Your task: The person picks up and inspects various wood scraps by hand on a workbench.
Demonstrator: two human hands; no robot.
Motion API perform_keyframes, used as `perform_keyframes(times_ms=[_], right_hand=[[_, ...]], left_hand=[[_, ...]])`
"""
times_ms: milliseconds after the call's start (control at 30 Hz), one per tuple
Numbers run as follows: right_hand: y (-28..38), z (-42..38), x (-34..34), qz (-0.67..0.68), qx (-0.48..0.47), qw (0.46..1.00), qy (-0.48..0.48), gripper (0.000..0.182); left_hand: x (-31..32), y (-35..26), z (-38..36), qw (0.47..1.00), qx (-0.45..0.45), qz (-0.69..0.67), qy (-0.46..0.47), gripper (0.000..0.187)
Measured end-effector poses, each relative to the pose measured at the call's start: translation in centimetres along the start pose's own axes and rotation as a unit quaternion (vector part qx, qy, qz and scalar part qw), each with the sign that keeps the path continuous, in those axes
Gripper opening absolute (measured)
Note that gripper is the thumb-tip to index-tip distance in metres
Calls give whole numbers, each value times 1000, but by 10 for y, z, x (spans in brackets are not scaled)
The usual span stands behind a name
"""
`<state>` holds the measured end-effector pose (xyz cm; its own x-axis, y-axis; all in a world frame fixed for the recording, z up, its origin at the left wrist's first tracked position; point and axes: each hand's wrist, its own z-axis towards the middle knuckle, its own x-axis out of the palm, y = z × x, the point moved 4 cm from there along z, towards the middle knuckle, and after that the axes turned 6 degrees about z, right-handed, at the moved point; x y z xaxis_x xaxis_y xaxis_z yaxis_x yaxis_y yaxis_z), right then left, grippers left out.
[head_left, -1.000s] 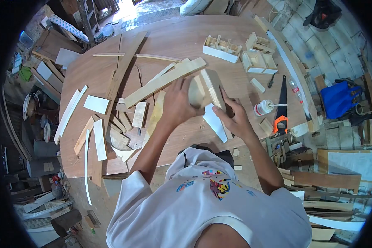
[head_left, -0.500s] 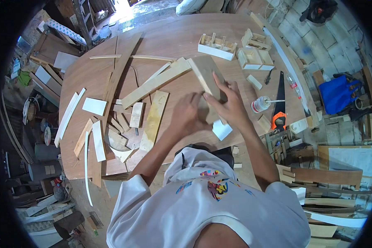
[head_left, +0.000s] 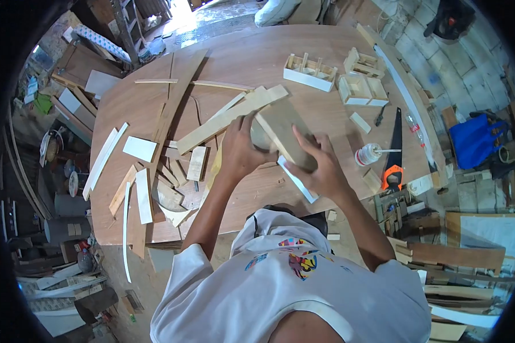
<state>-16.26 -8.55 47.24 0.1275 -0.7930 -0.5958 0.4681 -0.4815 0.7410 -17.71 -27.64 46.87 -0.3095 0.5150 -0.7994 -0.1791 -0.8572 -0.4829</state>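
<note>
Wooden box (head_left: 283, 134), plain, perhaps unfinished, tilted

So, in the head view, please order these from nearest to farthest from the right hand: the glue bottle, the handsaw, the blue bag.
Measured from the right hand:
1. Glue bottle, on the table just to the hand's right.
2. Handsaw, beyond the bottle, near the table's right edge.
3. Blue bag, off the table, far right by the wall.

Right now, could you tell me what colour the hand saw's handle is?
Orange and black, on the hand saw; head view.
</note>
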Motion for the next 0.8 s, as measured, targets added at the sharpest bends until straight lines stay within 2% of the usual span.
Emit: perform_keyframes(times_ms=[67, 100, 133, 200, 267, 333, 367, 400, 467, 533, 567, 600, 667, 700, 733, 800], right_hand=[[-11, -12, 0, 150, 38, 988, 24, 68], [-22, -14, -2, 205, 76, 976, 8, 60], [-34, -16, -5, 258, 148, 955, 7, 51], [-45, -19, -15, 448, 245, 860, -13, 47], [-38, -17, -24, 485, 244, 839, -46, 49], [-36, -17, -29, 445, 222, 868, 8, 51], [-33, -16, -26, 436, 179, 882, -8, 55], [-28, -17, -26, 436, 179, 882, -8, 55], [-9, -18, -32, 282, 129, 951, 10, 57], [0, -16, -26, 253, 107, 962, 13, 62], [4, -14, -24, 138, 43, 990, -3, 64], [8, -13, -21, 19, -19, 999, -19, 66], [4, 0, -16, 22, -2, 999, -50, 69], [3, 8, -17, -24, 4, 997, -72, 70], [2, 12, -18, -69, 11, 993, -92, 71], [-3, 5, -11, -69, -7, 993, -92, 72]], left_hand=[[1, 5, -7, 1000, 12, -24, 10, 87], [3, 5, -11, 998, 19, -50, 29, 88], [6, 5, -15, 996, 27, -77, 47, 88], [15, 9, -19, 993, 18, -102, 52, 90], [21, 11, -21, 970, 44, -237, 10, 90], [19, 5, -22, 966, 52, -252, 12, 90], [18, 3, -23, 961, 58, -269, 14, 89], [18, 2, -24, 962, 58, -268, 14, 89], [16, -1, -26, 978, 79, -194, 2, 91], [7, -14, -26, 984, 85, -153, 32, 93], [8, -22, -28, 987, 93, -112, 65, 95], [15, -30, -35, 991, 87, -97, 44, 96], [13, -51, -41, 988, 129, -59, 54, 96], [14, -51, -38, 988, 132, -59, 52, 96], [15, -47, -34, 991, 103, -64, 51, 95], [10, -32, -22, 996, 58, -60, 31, 95]])
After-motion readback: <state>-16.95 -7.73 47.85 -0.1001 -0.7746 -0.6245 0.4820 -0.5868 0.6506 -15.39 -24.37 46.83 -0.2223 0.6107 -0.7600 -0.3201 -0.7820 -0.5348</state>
